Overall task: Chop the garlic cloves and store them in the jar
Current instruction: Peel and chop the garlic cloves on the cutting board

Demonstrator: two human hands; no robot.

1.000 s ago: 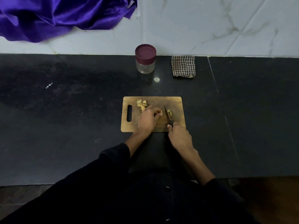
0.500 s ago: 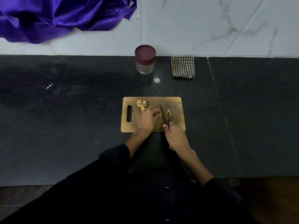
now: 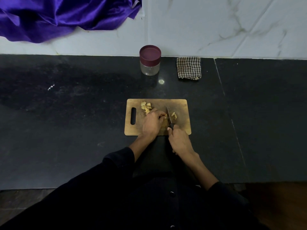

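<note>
From the head view, the right hand point(image 3: 180, 141) grips the knife point(image 3: 169, 117) just beside the left hand point(image 3: 152, 123) pinning a garlic clove point(image 3: 165, 116) on the cutting board point(image 3: 182, 128), so a slip could nick fingertips, while the jar point(image 3: 150, 60) waits lidded, well apart.

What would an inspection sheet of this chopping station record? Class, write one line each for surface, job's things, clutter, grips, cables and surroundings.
Surface: dark stone counter, pale smudges.
Job's things: cutting board bearing garlic pieces; knife; jar behind, lid on.
Clutter: checked cloth beside jar.
Grips: left hand steadies garlic; right hand grips knife handle.
Cables: nothing seen.
Surroundings: marble wall, purple fabric.
</note>
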